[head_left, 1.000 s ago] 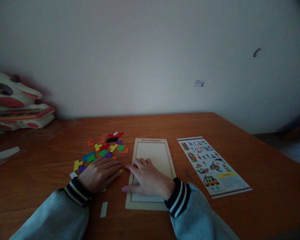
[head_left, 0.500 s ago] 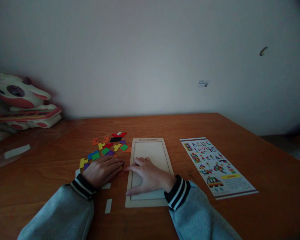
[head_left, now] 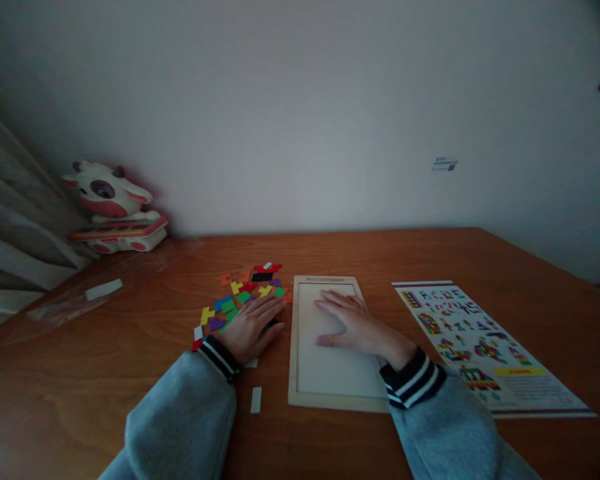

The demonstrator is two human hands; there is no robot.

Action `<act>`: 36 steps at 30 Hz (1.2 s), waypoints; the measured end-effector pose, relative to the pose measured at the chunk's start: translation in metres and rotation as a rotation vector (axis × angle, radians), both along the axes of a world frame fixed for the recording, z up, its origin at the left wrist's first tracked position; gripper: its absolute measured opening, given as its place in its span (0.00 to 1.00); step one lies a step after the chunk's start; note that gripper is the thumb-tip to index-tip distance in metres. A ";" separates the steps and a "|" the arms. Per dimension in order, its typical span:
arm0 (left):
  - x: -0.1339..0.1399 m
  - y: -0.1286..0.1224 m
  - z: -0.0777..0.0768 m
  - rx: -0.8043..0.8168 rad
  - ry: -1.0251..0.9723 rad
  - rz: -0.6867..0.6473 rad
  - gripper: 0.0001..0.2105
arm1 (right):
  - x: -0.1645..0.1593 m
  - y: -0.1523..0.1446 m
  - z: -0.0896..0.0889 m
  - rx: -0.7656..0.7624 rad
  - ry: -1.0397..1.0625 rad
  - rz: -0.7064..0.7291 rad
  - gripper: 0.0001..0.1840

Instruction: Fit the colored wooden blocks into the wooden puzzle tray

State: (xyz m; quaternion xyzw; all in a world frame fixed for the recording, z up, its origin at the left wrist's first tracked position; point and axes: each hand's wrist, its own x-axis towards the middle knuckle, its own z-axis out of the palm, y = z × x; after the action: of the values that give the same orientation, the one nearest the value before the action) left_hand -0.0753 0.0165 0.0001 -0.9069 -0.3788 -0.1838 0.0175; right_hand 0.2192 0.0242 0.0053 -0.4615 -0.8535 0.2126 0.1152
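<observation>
Colourful flat puzzle pieces (head_left: 229, 305) lie in a loose pile left of the middle of the table. My left hand (head_left: 253, 327) rests palm down over the near right part of this pile, fingers stretched and thumb apart; it covers some pieces. To its right lies a wooden puzzle tray (head_left: 293, 373) with a pale, bare inner board. Over that board my right hand (head_left: 347, 323) is spread palm down, thumb apart from the fingers, holding nothing. Whether it touches the board I cannot tell.
A printed pattern sheet (head_left: 485, 340) lies right of the tray. One white strip (head_left: 256, 400) sits on the table near my left sleeve, another white strip (head_left: 104, 289) farther left. A cow-shaped toy keyboard (head_left: 117, 210) stands at the back left, by a curtain (head_left: 25, 220).
The view has turned left, so everything sits farther right. My right hand has moved from the tray's left rim to over its board. My left thumb is now spread out.
</observation>
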 end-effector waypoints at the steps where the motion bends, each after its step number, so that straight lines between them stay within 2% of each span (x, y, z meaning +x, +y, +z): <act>1: 0.003 0.000 -0.002 -0.027 0.022 0.011 0.23 | 0.002 0.001 -0.001 -0.018 -0.016 0.006 0.48; 4: 0.006 0.001 -0.003 -0.042 0.055 0.023 0.23 | 0.006 0.002 0.000 -0.049 -0.013 0.023 0.48; 9: 0.006 0.012 0.005 0.047 0.011 0.027 0.13 | 0.003 -0.001 0.000 -0.020 -0.015 0.061 0.48; 14: 0.017 0.027 0.002 0.097 0.015 -0.014 0.12 | -0.011 -0.009 -0.006 0.138 0.033 -0.009 0.41; 19: 0.013 0.028 -0.003 0.246 0.026 -0.049 0.12 | -0.013 -0.013 -0.009 0.244 0.101 -0.055 0.32; 23: 0.009 0.025 -0.004 0.232 0.004 -0.043 0.12 | -0.008 -0.009 -0.012 0.281 0.181 -0.045 0.27; 28: 0.011 0.025 -0.007 0.193 0.018 0.079 0.15 | -0.006 -0.006 -0.014 0.346 0.296 -0.087 0.21; 32: 0.008 0.029 -0.015 0.192 -0.003 0.110 0.16 | -0.004 -0.005 -0.013 0.426 0.247 -0.164 0.19; 36: 0.005 0.031 -0.020 0.162 -0.031 0.090 0.15 | 0.000 -0.006 -0.014 0.464 0.155 -0.256 0.23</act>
State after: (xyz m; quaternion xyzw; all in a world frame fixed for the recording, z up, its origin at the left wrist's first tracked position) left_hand -0.0707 0.0472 -0.0197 -0.8816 -0.4033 -0.2267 0.0931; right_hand 0.2188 0.0183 -0.0085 -0.5094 -0.8026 0.0297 0.3088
